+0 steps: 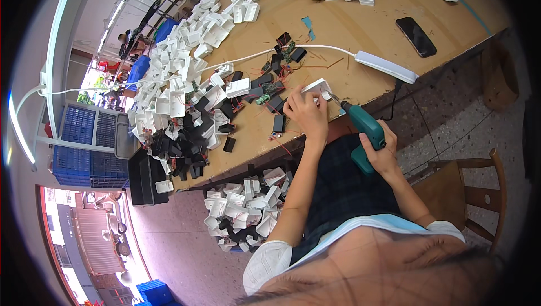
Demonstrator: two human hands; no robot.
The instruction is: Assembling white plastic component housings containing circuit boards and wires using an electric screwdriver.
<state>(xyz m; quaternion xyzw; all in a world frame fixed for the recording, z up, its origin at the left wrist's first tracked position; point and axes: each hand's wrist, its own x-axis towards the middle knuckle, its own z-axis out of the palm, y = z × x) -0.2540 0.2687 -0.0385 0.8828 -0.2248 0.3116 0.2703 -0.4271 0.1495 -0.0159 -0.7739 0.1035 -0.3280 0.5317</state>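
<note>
My right hand point(382, 149) is wrapped round the handle of a green power screwdriver point(363, 120). Its metal bit points up and left, reaching to the edge of a white plastic housing point(320, 86) at the table's near edge. Fingers of my left hand point(307, 113) press and steady that housing; whether the bit sits on a screw is too small to tell. Just left of my left hand lie a black box-shaped part point(279, 124) with thin red wires and a small green circuit board point(263, 99).
White housings point(209, 36) heap along the table's far and left sides, with black parts point(179, 147) at the left corner. A white power strip point(386, 66) with its cable crosses the table. A phone point(416, 36) lies at right. A wooden chair point(482, 196) stands at right; more housings point(231, 207) sit below.
</note>
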